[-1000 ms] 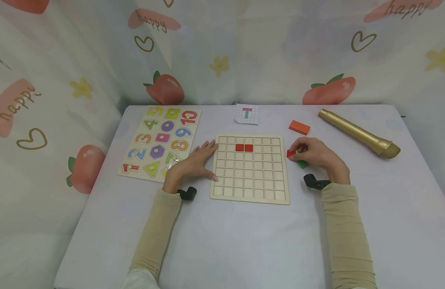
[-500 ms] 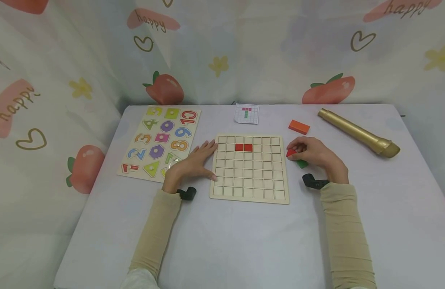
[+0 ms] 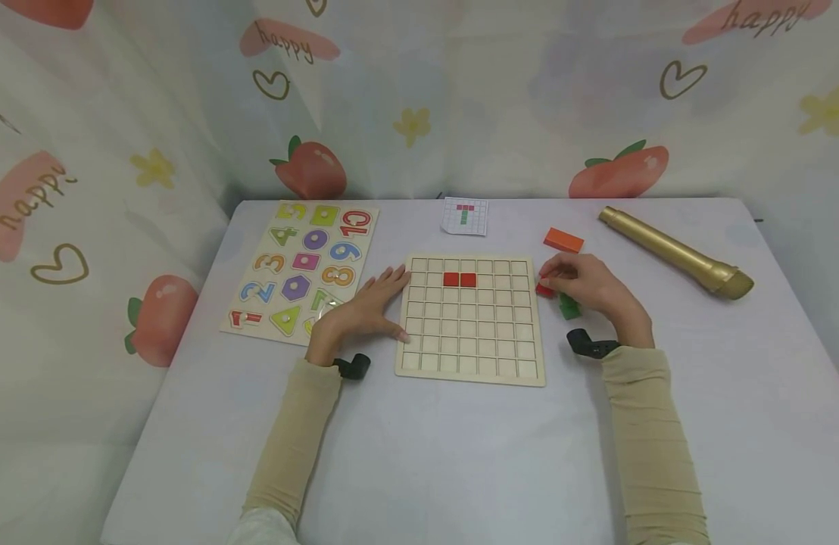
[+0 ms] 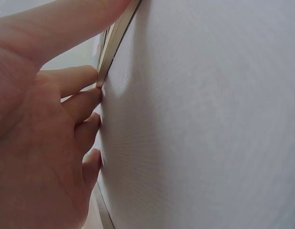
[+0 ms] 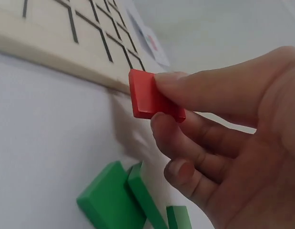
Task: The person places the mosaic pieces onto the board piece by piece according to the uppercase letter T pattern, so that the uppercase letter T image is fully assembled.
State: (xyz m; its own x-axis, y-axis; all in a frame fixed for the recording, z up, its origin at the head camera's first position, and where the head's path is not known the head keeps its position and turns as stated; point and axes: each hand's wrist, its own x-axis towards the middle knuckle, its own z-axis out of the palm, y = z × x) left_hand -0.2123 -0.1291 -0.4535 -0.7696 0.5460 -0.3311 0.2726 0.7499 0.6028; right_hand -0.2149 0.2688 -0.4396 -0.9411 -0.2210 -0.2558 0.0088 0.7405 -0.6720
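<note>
My right hand (image 3: 586, 284) pinches a square red tile (image 5: 146, 95) between thumb and fingertips, just off the right edge of the wooden grid board (image 3: 477, 326). Below that hand, several green tiles (image 5: 111, 200) lie loosely together on the table, one leaning on another. Two red tiles (image 3: 460, 279) sit side by side in the second row of the board. My left hand (image 3: 365, 310) is spread along the board's left side. Its fingertips and thumb touch the edge, as the left wrist view also shows from below the palm.
A number-and-shape puzzle board (image 3: 283, 303) lies at the left, partly under my left wrist. Behind the grid is a small card (image 3: 452, 225) printed with a red and green T. An orange block (image 3: 563, 240) and a long gold tube with a flared end (image 3: 678, 253) lie at the back right.
My right hand has shifted slightly left toward the grid board with the red tile, uncovering more of the green tiles. The left hand has stayed in place.
</note>
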